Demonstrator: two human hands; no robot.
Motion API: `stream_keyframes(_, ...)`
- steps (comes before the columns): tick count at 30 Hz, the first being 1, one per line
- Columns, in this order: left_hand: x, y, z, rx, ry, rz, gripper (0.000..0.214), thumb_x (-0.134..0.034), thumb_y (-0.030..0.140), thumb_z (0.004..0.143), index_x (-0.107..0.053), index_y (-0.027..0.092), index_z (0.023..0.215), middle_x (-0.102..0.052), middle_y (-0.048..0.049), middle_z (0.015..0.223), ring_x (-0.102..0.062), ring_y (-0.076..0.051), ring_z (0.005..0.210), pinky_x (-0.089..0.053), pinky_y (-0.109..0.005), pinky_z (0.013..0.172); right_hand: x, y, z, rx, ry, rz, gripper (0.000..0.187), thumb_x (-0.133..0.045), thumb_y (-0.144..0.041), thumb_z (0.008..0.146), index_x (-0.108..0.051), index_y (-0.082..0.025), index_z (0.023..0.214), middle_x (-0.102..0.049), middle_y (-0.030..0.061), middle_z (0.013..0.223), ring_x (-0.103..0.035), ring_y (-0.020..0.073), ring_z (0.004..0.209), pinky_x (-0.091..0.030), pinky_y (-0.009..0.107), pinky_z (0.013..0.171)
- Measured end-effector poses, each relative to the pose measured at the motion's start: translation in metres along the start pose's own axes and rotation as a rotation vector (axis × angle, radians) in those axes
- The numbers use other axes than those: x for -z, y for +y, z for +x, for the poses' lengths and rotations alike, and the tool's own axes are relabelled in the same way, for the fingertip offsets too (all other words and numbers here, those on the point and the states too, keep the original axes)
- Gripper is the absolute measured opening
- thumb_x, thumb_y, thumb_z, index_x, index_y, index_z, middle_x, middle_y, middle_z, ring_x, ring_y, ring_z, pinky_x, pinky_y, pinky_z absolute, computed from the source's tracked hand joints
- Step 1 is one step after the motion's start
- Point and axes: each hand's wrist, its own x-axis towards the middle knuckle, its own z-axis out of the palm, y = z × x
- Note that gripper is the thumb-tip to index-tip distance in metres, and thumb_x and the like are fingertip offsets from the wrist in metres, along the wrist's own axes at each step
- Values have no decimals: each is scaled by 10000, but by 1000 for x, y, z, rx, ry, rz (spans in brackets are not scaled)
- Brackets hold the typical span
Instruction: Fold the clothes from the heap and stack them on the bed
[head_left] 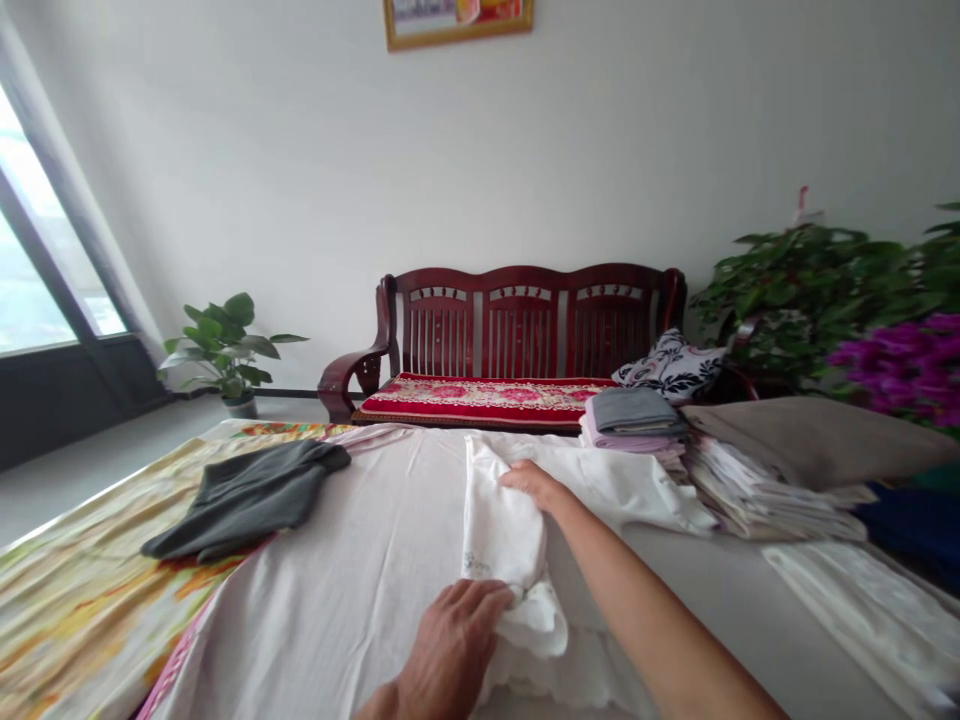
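Observation:
A white garment, partly folded over, lies on a pale sheet; small greenish embroidery shows near its lower left. One white length of it stretches off to the right. My right hand grips the cloth near the upper fold, the fingertips curled into it. Nearer to me, my left hand has bent fingers closed at the garment's lower edge, and its thumb is hidden. Below the folded part, a loose flap of white fabric spreads toward the front.
Left of the garment lies dark grey clothing on a yellow floral cloth. On the right are folded stacks, a grey folded piece, a brown cushion and white lace-like cloth. Behind stands a wooden bench between potted plants.

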Motion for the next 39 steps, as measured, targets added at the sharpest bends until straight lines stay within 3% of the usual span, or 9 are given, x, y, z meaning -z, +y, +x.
stream_keyframes(5,16,-12,-10,-6,158,-54,431,-456,68,863,-642,237,1214,-705,-43,1250,-659,-231,1111,-525,-382,972,-11,-6,9,-135,-33,135,104,-600,-193,607,-638,-175,702,-673,40,602,-657,218,600,-526,306,588)
stream_keyframes(10,35,-33,-24,17,313,-102,363,-442,147,936,-631,267,1222,-706,-26,1243,-656,-189,1144,-527,-316,978,-29,-17,13,-123,-91,287,353,-564,-183,635,-668,-181,972,-728,34,741,-701,219,739,-554,327,742)
stream_keyframes(13,39,-39,-28,25,339,-63,362,-442,156,939,-625,275,1228,-699,-24,1258,-651,-195,1153,-531,-330,976,-41,-18,14,-110,-138,338,446,-561,-185,645,-657,-193,1081,-754,43,827,-720,233,802,-555,355,803)
stream_keyframes(17,35,-35,-28,-3,272,22,346,-476,144,910,-640,255,1194,-690,-43,1275,-642,-223,1164,-526,-379,996,-48,-13,11,-111,-137,314,416,-554,-188,651,-673,-158,1049,-753,73,785,-725,248,767,-568,375,772)
stream_keyframes(21,30,-23,-23,-54,169,62,331,-490,106,877,-652,223,1140,-694,-61,1272,-643,-230,1161,-521,-398,1012,-43,-8,8,-58,-58,211,346,-550,-204,687,-696,-158,997,-756,70,789,-721,242,762,-570,356,738)
stream_keyframes(27,22,-11,-14,-115,66,104,352,-516,128,881,-644,230,1193,-645,-74,1358,-602,-254,1243,-413,-499,1133,-29,2,5,39,218,-103,470,-571,-98,678,-673,-151,1134,-740,104,1114,-683,252,1044,-515,324,900)
stream_keyframes(32,17,0,-8,-52,-73,94,487,-518,80,842,-616,273,1278,-577,-50,1445,-502,-276,1360,-304,-571,1187,-21,-2,-7,70,288,-375,445,-503,-95,802,-644,-187,1215,-707,98,1212,-644,213,1141,-462,297,979)
stream_keyframes(36,19,8,-7,1,-128,18,414,-535,271,920,-589,315,1328,-534,-51,1485,-442,-324,1402,-252,-667,1164,-22,-13,-28,95,314,-585,358,-534,-183,870,-642,-208,1211,-637,117,1314,-542,258,1281,-388,352,1058)
stream_keyframes(39,25,8,-7,80,-67,-99,426,-440,459,983,-584,291,1347,-564,-83,1450,-477,-308,1372,-304,-601,1165,-23,-17,-42,64,323,-707,376,-581,-351,889,-620,-193,1229,-624,160,1306,-576,312,1233,-413,411,1012)
